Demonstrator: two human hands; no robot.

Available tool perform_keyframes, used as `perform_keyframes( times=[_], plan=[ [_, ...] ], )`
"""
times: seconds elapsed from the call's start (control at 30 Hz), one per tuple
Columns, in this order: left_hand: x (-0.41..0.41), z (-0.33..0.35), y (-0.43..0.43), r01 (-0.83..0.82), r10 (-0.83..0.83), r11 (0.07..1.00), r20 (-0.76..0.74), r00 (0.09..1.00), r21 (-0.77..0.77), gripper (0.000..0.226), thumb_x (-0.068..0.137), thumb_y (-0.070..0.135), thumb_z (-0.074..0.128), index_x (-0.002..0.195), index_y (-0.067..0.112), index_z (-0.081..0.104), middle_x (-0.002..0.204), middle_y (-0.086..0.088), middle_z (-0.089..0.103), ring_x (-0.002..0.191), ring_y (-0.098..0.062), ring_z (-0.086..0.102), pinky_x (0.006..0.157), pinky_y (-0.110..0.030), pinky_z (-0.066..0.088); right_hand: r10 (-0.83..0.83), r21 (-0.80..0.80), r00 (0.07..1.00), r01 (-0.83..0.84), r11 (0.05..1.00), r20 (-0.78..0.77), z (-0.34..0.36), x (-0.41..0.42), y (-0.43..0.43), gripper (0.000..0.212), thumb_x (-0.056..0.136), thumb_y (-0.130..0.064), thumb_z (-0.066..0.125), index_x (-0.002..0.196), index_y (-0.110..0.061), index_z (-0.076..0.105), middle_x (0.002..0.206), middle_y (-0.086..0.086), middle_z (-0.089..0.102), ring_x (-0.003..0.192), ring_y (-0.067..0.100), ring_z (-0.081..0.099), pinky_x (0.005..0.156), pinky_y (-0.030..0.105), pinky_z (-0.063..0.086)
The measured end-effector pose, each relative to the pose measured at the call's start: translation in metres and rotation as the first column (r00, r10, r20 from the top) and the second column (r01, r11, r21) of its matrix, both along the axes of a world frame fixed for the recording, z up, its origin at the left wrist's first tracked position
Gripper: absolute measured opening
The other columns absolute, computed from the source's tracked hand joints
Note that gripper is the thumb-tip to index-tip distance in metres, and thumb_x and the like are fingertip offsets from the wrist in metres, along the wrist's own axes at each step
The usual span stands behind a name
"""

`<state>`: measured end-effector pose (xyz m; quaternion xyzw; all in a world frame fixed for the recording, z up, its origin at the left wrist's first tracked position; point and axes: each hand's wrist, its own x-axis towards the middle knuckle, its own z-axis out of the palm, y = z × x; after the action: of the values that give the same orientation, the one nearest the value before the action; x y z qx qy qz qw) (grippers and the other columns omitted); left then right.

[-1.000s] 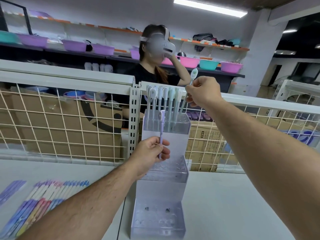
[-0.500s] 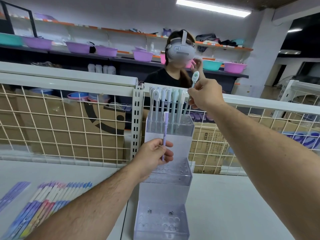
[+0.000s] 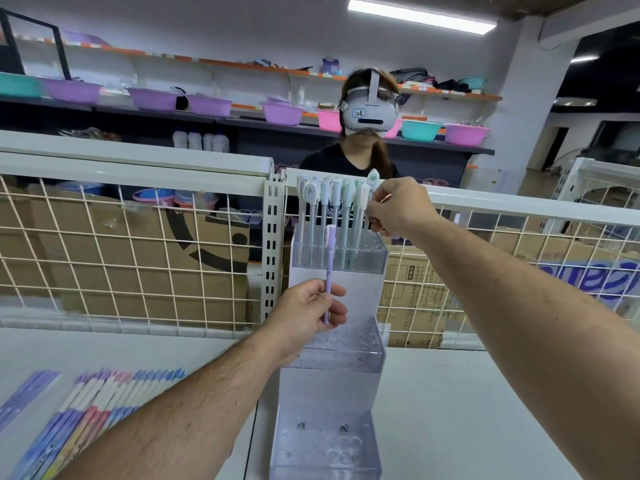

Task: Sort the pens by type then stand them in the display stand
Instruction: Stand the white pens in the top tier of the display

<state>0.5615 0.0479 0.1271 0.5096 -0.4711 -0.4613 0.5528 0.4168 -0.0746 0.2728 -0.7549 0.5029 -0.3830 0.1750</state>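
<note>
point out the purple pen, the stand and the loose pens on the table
purple pen (image 3: 329,268): head view, barrel below its cap
stand (image 3: 329,389): head view, front wall under the middle tier
loose pens (image 3: 93,407): head view, middle of the row

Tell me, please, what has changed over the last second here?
The right hand has lowered its green-capped pen and tipped it nearer upright, closing on the right end of the row of pens in the display stand. The left hand still pinches the purple pen in front of the stand; the standing row is unchanged.
</note>
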Motion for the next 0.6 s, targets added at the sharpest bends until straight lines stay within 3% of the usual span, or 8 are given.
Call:
perform_keyframes(
  times=[0.13, 0.3, 0.43, 0.53, 0.6],
  plan=[
    [0.000, 0.001, 0.000, 0.002, -0.002, 1.000, 0.008, 1.000, 0.002, 0.025, 0.105, 0.010, 0.045, 0.104, 0.015, 0.070, 0.090, -0.010, 0.072, 0.088, -0.024, 0.073, 0.090, -0.041, 0.059, -0.015, -0.011, 1.000, 0.015, 1.000, -0.027, 0.000, -0.002, -0.001, 0.012, 0.094, -0.022, 0.070, 0.085, -0.013, 0.067, 0.071, 0.001, 0.071, 0.051, 0.006, 0.068, 0.048, 0.019, 0.052],
    [-0.001, 0.002, 0.001, 0.000, 0.000, 1.000, 0.016, 1.000, 0.014, 0.025, 0.105, 0.010, 0.045, 0.105, 0.015, 0.069, 0.092, -0.011, 0.072, 0.089, -0.023, 0.073, 0.091, -0.040, 0.059, -0.009, -0.031, 0.998, 0.007, 0.999, -0.066, 0.000, -0.002, 0.001, 0.013, 0.094, -0.021, 0.070, 0.084, -0.013, 0.067, 0.071, 0.002, 0.071, 0.059, 0.011, 0.069, 0.055, 0.027, 0.058],
    [-0.001, 0.002, 0.001, -0.002, 0.001, 1.000, 0.013, 1.000, 0.014, 0.025, 0.105, 0.011, 0.046, 0.104, 0.015, 0.070, 0.092, -0.010, 0.073, 0.090, -0.024, 0.074, 0.091, -0.040, 0.059, 0.027, 0.043, 0.995, -0.023, 0.999, -0.096, -0.008, -0.002, 0.002, 0.014, 0.092, -0.019, 0.072, 0.082, -0.012, 0.067, 0.077, 0.006, 0.073, 0.061, 0.014, 0.071, 0.064, 0.032, 0.062],
    [-0.001, 0.002, 0.002, -0.001, 0.001, 1.000, 0.007, 1.000, 0.010, 0.025, 0.105, 0.010, 0.046, 0.104, 0.015, 0.070, 0.090, -0.009, 0.073, 0.089, -0.024, 0.074, 0.090, -0.039, 0.059, -0.063, -0.012, 0.984, 0.062, 0.998, -0.164, -0.012, -0.006, 0.005, 0.026, 0.088, -0.033, 0.076, 0.074, -0.012, 0.068, 0.069, 0.004, 0.070, 0.061, 0.017, 0.066, 0.059, 0.033, 0.056],
    [-0.001, 0.003, 0.003, 0.005, -0.005, 1.000, 0.003, 1.000, 0.009, 0.024, 0.105, 0.010, 0.046, 0.105, 0.014, 0.070, 0.091, -0.010, 0.073, 0.090, -0.024, 0.074, 0.090, -0.038, 0.059, -0.132, -0.074, 0.983, 0.123, 0.990, -0.124, -0.021, -0.010, 0.013, 0.032, 0.089, -0.039, 0.072, 0.072, -0.012, 0.067, 0.067, 0.004, 0.067, 0.060, 0.017, 0.061, 0.055, 0.031, 0.050]
  ],
)
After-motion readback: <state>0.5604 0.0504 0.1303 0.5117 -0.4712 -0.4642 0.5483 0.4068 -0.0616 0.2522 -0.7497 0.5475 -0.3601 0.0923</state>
